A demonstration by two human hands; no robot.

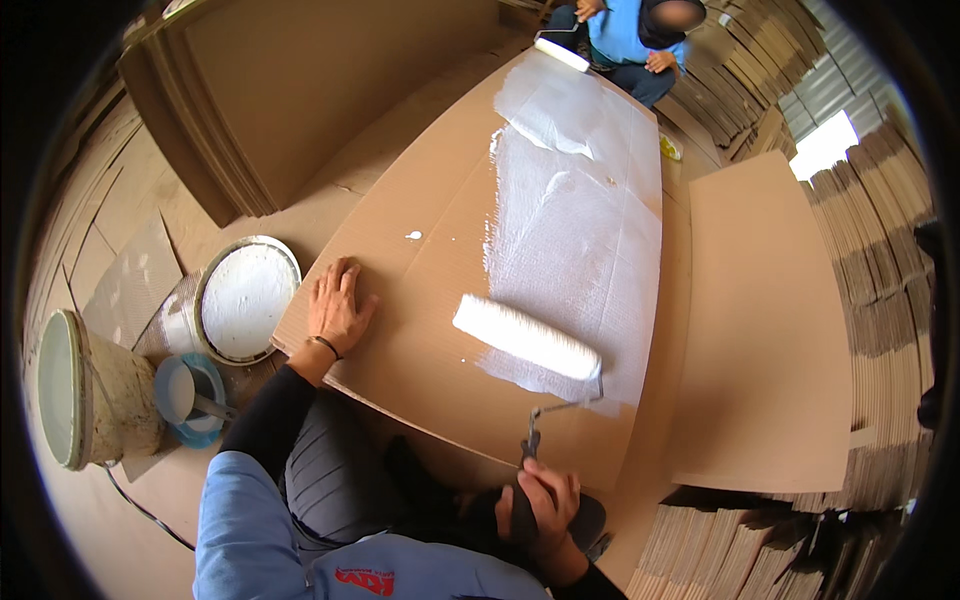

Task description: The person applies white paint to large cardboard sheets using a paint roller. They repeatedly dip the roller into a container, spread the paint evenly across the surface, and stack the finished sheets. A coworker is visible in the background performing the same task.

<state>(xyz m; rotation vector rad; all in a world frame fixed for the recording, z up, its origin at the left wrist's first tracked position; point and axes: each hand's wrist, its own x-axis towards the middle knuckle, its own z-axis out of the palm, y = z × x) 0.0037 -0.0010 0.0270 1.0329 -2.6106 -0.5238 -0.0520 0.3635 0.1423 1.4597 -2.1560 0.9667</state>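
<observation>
My right hand (pixel 545 505) is wrapped round the dark handle of a paint roller (pixel 527 338). The roller's white, fluffy sleeve rests on a large cardboard sheet (pixel 400 300), at the near end of a broad white wet coat (pixel 575 230). Flat on the bare left part of the same sheet lies my left hand (pixel 338 312), fingers spread near the edge, holding nothing. At the sheet's far end a co-worker (pixel 620 40) crouches, with a second paint roller (pixel 562 55) touching the white coat.
Left of the sheet stand an open bucket of white liquid (pixel 250 300), a stained pail (pixel 95 400) and a blue dish with a ladle-like scoop (pixel 190 395). Cardboard stacks lean at the upper left (pixel 300 90) and line the right (pixel 870 240). Another sheet (pixel 765 330) lies to the right.
</observation>
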